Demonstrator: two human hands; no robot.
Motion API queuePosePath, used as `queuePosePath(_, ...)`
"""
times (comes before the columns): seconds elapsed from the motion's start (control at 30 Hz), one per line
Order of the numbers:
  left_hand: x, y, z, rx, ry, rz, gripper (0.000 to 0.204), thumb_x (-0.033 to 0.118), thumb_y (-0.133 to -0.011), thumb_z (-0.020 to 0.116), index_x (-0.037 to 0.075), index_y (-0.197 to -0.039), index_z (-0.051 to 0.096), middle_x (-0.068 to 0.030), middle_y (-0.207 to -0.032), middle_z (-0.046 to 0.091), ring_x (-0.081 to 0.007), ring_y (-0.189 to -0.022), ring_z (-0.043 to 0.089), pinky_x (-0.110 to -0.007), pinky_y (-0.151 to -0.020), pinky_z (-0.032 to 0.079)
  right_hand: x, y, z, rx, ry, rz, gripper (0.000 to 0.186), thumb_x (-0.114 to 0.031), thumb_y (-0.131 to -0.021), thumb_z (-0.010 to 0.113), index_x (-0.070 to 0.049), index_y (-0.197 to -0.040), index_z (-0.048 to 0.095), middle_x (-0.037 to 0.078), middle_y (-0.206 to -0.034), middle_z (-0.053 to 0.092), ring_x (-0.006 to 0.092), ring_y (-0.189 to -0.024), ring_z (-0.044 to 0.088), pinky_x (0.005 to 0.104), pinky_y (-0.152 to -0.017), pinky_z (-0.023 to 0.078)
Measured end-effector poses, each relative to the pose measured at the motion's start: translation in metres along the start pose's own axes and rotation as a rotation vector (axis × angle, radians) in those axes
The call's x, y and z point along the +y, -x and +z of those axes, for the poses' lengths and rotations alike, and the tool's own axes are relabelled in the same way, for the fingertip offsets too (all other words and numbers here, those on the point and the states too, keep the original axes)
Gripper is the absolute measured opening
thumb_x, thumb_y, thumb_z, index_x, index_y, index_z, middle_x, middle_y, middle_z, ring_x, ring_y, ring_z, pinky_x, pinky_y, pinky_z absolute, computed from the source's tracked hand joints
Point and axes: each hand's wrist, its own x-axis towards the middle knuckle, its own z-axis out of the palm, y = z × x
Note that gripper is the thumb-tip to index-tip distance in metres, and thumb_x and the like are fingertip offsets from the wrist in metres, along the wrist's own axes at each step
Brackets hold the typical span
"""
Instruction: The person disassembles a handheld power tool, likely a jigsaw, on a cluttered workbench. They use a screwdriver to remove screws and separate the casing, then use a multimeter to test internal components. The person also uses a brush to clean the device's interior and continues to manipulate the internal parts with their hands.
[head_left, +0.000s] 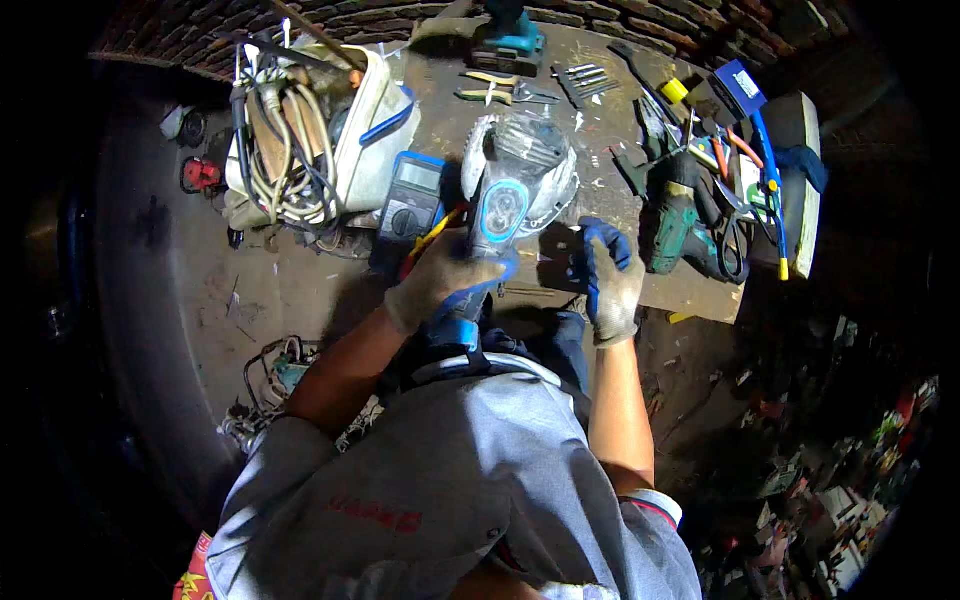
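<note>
Left hand: gloved (447,277), closed around the handle of the power tool (505,200).
Right hand: gloved (613,285), fingers curled, just right of the tool; whether it grips anything, I cannot tell.
Power tool: dusty, with a blue ring, its wide head over the middle of the table (690,296).
Meter: grey and blue (412,195), just left of the tool.
White tub: beyond the meter (358,150), filled with beige and dark cables (300,130) in loose loops.
Pliers: beyond the tool's head (493,90).
Drill: green (677,222), right of the right hand.
Blue box: at the far right (740,88), contents hidden.
</note>
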Motion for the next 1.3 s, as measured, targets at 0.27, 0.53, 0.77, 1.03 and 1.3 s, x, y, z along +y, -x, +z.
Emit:
queuePosePath(0.27,-0.077,-0.06,0.019,-0.165,0.181,0.016,0.03,0.015,-0.089,0.068,0.001,-0.114,0.061,-0.0065,-0.108,0.066,-0.0147,-0.096,0.065,-0.029,-0.083,0.053,0.015,0.022,-0.007,0.05,0.065,-0.001,0.021,-0.014,-0.092,0.063,0.001,-0.106,0.068,0.001,-0.083,0.066,0.0075,-0.069,0.054,0.0239,-0.062,0.046)
queuePosePath(0.53,-0.09,-0.08,0.005,-0.233,-0.224,0.476,0.031,0.019,-0.091,0.067,-0.003,-0.113,0.062,-0.0092,-0.104,0.068,-0.0144,-0.092,0.065,-0.029,-0.082,0.054,0.052,0.034,0.011,-0.082,0.333,0.035,0.027,-0.021,-0.088,0.067,0.001,-0.103,0.064,0.014,-0.087,0.068,0.0231,-0.08,0.066,0.0358,-0.075,0.051)
queuePosePath(0.77,-0.086,-0.082,0.002,-0.306,0.55,-0.254,0.035,0.019,-0.092,0.066,-0.001,-0.118,0.058,-0.0062,-0.106,0.066,-0.0136,-0.093,0.065,-0.026,-0.083,0.054,0.056,0.027,0.017,-0.098,0.529,-0.031,0.043,-0.029,-0.084,0.07,-0.001,-0.115,0.06,0.022,-0.108,0.062,0.036,-0.101,0.061,0.0437,-0.087,0.048)
queuePosePath(1.03,-0.058,-0.068,0.014,-0.242,-0.231,0.199,0.028,0.014,-0.089,0.064,0.003,-0.114,0.064,-0.0121,-0.109,0.066,-0.0292,-0.103,0.064,-0.037,-0.09,0.049,0.01,0.01,0.002,0.081,0.013,-0.169,0.038,-0.011,-0.095,0.058,0.003,-0.13,0.053,0.007,-0.11,0.062,0.0117,-0.096,0.058,0.0267,-0.085,0.049)
queuePosePath(1.3,-0.072,-0.077,0.0,-0.478,-0.328,0.25,0.037,0.02,-0.089,0.064,0.013,-0.124,0.057,-0.0158,-0.104,0.066,-0.0339,-0.09,0.065,-0.042,-0.078,0.052,-0.047,-0.071,0.012,-0.103,0.448,-0.006,0.051,-0.02,-0.088,0.069,0.003,-0.129,0.05,0.012,-0.106,0.062,0.0128,-0.085,0.063,0.0265,-0.07,0.053)
